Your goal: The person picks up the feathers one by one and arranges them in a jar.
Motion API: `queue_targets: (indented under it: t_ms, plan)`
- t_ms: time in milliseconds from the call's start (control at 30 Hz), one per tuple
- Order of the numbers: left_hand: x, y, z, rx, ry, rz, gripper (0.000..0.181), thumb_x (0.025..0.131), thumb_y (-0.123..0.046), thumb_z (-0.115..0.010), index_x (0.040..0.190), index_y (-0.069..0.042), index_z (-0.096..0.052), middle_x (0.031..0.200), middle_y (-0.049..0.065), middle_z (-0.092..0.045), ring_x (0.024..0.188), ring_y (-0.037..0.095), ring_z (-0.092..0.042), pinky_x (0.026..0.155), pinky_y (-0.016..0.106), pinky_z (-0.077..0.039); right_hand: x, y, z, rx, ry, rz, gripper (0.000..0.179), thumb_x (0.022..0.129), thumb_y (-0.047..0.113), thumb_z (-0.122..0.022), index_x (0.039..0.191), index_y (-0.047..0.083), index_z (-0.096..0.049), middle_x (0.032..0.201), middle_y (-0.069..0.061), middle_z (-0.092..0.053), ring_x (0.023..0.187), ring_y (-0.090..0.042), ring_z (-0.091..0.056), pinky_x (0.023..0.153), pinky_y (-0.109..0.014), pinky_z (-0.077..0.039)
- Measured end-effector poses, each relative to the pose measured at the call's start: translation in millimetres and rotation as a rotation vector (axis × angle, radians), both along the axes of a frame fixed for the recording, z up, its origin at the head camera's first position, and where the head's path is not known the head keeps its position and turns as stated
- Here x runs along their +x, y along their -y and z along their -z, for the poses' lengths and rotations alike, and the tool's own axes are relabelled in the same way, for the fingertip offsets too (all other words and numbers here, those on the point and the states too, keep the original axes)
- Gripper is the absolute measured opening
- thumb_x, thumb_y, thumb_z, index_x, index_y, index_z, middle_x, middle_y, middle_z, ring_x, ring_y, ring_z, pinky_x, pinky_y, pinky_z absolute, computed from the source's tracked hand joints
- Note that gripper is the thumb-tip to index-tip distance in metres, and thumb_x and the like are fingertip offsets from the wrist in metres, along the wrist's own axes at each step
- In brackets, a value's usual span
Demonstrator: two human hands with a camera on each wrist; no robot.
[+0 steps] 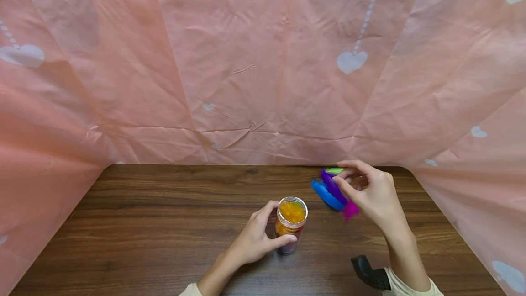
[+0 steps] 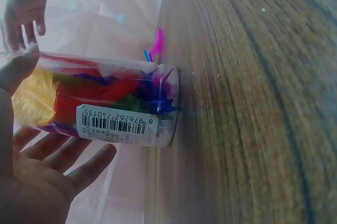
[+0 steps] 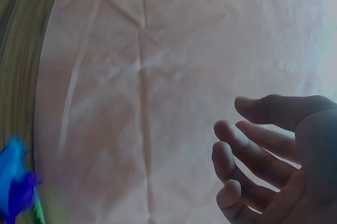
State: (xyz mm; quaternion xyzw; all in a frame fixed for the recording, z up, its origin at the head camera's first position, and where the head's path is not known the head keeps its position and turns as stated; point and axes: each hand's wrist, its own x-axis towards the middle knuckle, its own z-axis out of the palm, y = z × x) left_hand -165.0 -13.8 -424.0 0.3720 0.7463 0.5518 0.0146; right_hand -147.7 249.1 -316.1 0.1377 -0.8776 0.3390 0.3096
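Note:
A clear plastic jar (image 1: 289,227) packed with coloured feathers stands upright on the table, its top uncovered. Orange feathers (image 1: 292,212) show at its mouth, and a barcode label (image 2: 117,124) is on its side. My left hand (image 1: 259,234) grips the jar with the thumb on one side and fingers on the other. My right hand (image 1: 376,195) hovers at the right, fingers loosely bent. Nothing shows between its fingertips in the right wrist view. Beside and beneath it lie a blue feather (image 1: 326,195), a purple feather (image 1: 332,184), a green feather (image 1: 334,170) and a magenta feather (image 1: 350,210).
The dark wood table (image 1: 164,223) reaches back to a pink cloth (image 1: 246,58) with white hearts, which hangs behind and at both sides. A black curved piece (image 1: 367,273) sits by the right sleeve (image 1: 411,287).

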Motion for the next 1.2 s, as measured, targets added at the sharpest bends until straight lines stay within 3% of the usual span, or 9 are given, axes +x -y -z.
queue_targets:
  t_ms: [267, 467, 633, 767, 967, 1200]
  plan:
    - [-0.6, 0.5, 0.5, -0.009, -0.008, -0.012, 0.053, 0.089, -0.019, -0.084, 0.13, -0.006, -0.053, 0.121, 0.006, -0.069, 0.113, 0.017, -0.066, 0.099, 0.035, -0.058, -12.1, -20.5, 10.3, 0.063, -0.021, 0.097, 0.022, 0.081, -0.005, -0.083, 0.1, 0.002, -0.076, 0.077, -0.003, -0.073, 0.065, 0.0, -0.058, 0.058, -0.008, -0.044]
    - [-0.5, 1.0, 0.3, -0.013, -0.018, -0.015, 0.053, 0.089, -0.019, -0.084, 0.13, -0.006, -0.053, 0.121, 0.006, -0.069, 0.113, 0.017, -0.066, 0.099, 0.033, -0.057, -18.8, -32.2, 19.0, 0.064, 0.056, 0.138, 0.02, 0.082, -0.004, -0.083, 0.1, 0.001, -0.076, 0.081, -0.006, -0.074, 0.066, -0.012, -0.066, 0.06, -0.006, -0.045]
    - [0.0, 0.5, 0.7, -0.008, -0.017, -0.007, 0.053, 0.09, -0.019, -0.084, 0.131, -0.006, -0.053, 0.121, 0.007, -0.069, 0.113, 0.016, -0.066, 0.099, 0.035, -0.058, -22.6, -40.7, 28.4, 0.095, 0.092, 0.156, 0.023, 0.079, -0.006, -0.085, 0.1, -0.001, -0.075, 0.084, -0.011, -0.075, 0.071, -0.026, -0.069, 0.061, -0.015, -0.049]
    - [-0.1, -0.2, 1.3, -0.004, -0.023, -0.003, 0.052, 0.09, -0.019, -0.084, 0.13, -0.006, -0.053, 0.12, 0.007, -0.069, 0.112, 0.016, -0.066, 0.099, 0.036, -0.058, -24.8, -48.1, 35.6, 0.12, 0.126, 0.151, 0.027, 0.078, -0.008, -0.085, 0.102, -0.004, -0.074, 0.087, -0.015, -0.075, 0.072, -0.031, -0.069, 0.061, -0.027, -0.053]
    - [-1.0, -0.4, 1.4, -0.001, -0.026, -0.004, 0.053, 0.089, -0.019, -0.084, 0.13, -0.006, -0.053, 0.12, 0.007, -0.069, 0.111, 0.015, -0.067, 0.099, 0.035, -0.058, -29.3, -56.2, 43.2, 0.169, 0.256, 0.125, 0.033, 0.079, -0.007, -0.083, 0.109, -0.004, -0.071, 0.094, -0.018, -0.075, 0.068, -0.022, -0.065, 0.063, -0.035, -0.051]
    - [-0.8, 0.4, 0.8, -0.011, -0.017, -0.014, 0.053, 0.089, -0.019, -0.085, 0.13, -0.006, -0.053, 0.12, 0.006, -0.069, 0.111, 0.016, -0.067, 0.099, 0.033, -0.058, -35.1, -63.9, 51.7, 0.189, 0.327, 0.067, 0.039, 0.078, -0.01, -0.081, 0.115, -0.007, -0.068, 0.101, -0.022, -0.075, 0.068, -0.021, -0.064, 0.061, -0.033, -0.051]
